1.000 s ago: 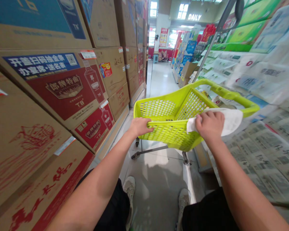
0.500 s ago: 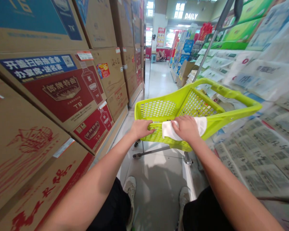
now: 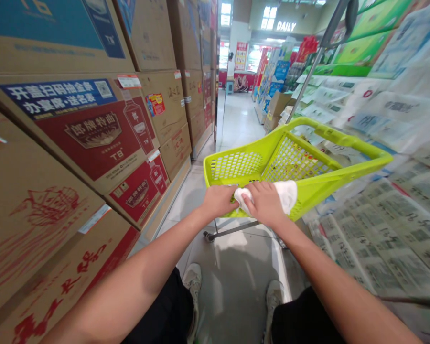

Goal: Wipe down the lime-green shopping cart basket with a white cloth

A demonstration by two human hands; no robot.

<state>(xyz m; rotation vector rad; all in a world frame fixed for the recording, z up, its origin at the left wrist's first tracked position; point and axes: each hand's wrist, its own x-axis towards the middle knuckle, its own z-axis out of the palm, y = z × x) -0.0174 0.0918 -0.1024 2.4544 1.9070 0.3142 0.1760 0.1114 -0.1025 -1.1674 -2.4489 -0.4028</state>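
Observation:
A lime-green shopping cart (image 3: 347, 167) with perforated basket walls stands crosswise in front of me. My left hand (image 3: 220, 199) is closed around the near rim of the basket, toward its left end. Right beside it, my right hand (image 3: 267, 203) presses a white cloth (image 3: 287, 195) over the same rim. Part of the cloth is bunched between the two hands, and the rest hangs out to the right. The palm and most fingertips of the right hand are hidden from me.
Stacked cartons (image 3: 93, 129) wall the aisle on the left. Packs of paper goods (image 3: 390, 239) are piled on the right, close to the cart. A cart caster (image 3: 208, 236) rests on the tiled floor (image 3: 232, 277) near my shoes. A grey metal pole (image 3: 310, 71) slants up behind the basket.
My right hand has slid left along the rim with the cloth, up against my left hand. The left hand and the cart's near side have shifted slightly right in view.

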